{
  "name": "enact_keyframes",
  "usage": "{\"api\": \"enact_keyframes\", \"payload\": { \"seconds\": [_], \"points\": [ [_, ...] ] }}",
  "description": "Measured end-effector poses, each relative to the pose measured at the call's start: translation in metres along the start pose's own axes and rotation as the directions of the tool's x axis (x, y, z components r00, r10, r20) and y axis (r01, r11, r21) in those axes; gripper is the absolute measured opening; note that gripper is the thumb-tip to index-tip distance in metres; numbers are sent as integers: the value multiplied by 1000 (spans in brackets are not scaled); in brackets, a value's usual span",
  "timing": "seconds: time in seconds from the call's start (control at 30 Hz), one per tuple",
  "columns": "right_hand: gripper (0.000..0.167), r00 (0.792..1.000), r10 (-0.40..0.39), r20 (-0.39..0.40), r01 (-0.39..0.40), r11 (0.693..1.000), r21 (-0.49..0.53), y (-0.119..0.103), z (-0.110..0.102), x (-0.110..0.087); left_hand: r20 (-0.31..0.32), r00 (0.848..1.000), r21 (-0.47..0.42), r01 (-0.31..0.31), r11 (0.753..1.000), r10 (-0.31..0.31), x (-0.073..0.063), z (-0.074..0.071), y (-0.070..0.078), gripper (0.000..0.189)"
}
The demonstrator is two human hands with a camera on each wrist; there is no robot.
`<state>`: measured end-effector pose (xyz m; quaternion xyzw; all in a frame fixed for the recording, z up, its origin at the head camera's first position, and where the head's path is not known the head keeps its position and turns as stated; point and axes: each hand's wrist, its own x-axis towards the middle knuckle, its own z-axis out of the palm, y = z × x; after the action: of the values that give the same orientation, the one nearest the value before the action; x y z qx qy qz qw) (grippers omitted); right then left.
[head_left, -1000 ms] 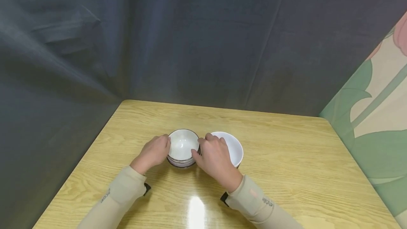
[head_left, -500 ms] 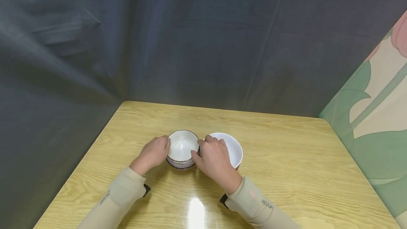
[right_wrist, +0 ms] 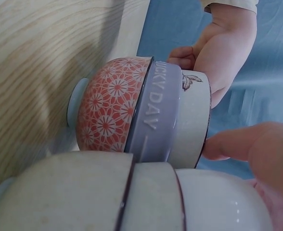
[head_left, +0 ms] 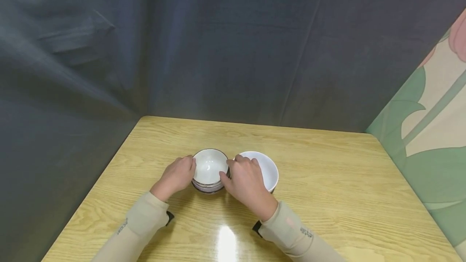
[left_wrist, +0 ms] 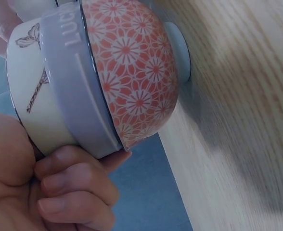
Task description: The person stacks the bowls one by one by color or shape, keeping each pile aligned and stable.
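Three nested bowls stand on the table between my hands. On top is a cream bowl (head_left: 209,167) with a dark rim and a brown plant motif. Under it sits a lavender bowl (left_wrist: 79,91) with raised lettering, inside a red flower-patterned bowl (left_wrist: 139,67) that rests on its white foot. My left hand (head_left: 177,174) grips the left side at the cream bowl's rim, fingers curled against the lavender wall. From the right, my right hand (head_left: 248,181) holds the same rim, thumb (right_wrist: 218,147) at the near edge; its other fingers are partly hidden.
Just right of that stack stands a second stack of white bowls (right_wrist: 69,192), its top bowl (head_left: 269,171) partly covered by my right hand. The wooden table (head_left: 327,181) meets dark curtains (head_left: 233,51) behind and at left, and a floral wall (head_left: 437,132) at right.
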<state>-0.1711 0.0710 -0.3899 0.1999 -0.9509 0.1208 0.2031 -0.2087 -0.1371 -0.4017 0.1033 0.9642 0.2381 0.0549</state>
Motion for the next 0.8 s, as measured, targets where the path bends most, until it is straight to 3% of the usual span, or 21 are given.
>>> {"api": "enact_keyframes", "payload": {
  "seconds": [0.57, 0.8],
  "points": [
    [26, 1000, -10, 3, 10, 1000, 4, -1, 2, -1, 35, 999, 13, 7, 1000, -8, -1, -5, 2, 38],
    [25, 1000, -9, -9, 9, 1000, -5, 0, 3, -1, 12, 1000, 27, -4, 1000, 4, -2, -3, 3, 39]
  ]
}}
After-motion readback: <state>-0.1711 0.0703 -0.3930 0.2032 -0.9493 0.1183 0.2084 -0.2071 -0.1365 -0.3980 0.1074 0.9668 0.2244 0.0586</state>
